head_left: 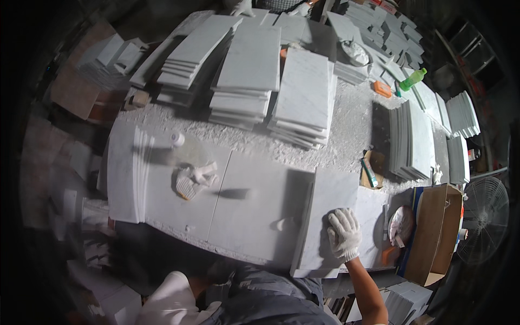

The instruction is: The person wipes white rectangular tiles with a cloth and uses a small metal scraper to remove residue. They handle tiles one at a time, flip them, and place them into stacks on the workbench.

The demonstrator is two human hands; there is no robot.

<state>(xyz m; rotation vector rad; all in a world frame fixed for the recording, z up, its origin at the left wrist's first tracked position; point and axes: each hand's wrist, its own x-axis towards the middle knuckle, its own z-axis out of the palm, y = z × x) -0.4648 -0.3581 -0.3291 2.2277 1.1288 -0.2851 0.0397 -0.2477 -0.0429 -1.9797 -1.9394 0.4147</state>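
Observation:
My right hand (345,234), in a white knitted glove, lies flat with its fingers stretched out on a white marble tile (330,195). That tile tops a low stack at the table's near edge. Down at the lower left is my white left sleeve (172,300); the left hand itself is hidden in the dark by my body. Left of the stack, two large pale slabs (254,200) lie side by side. A crumpled white glove (196,180) rests on the left slab, near a small white bottle (176,140).
Stacked marble tiles (249,59) fill the far side, where another person's gloved hand (244,7) shows. More tiles stand on edge at left (125,173) and right (413,140). A green bottle (414,79), cardboard box (433,233) and fan (482,219) are at right.

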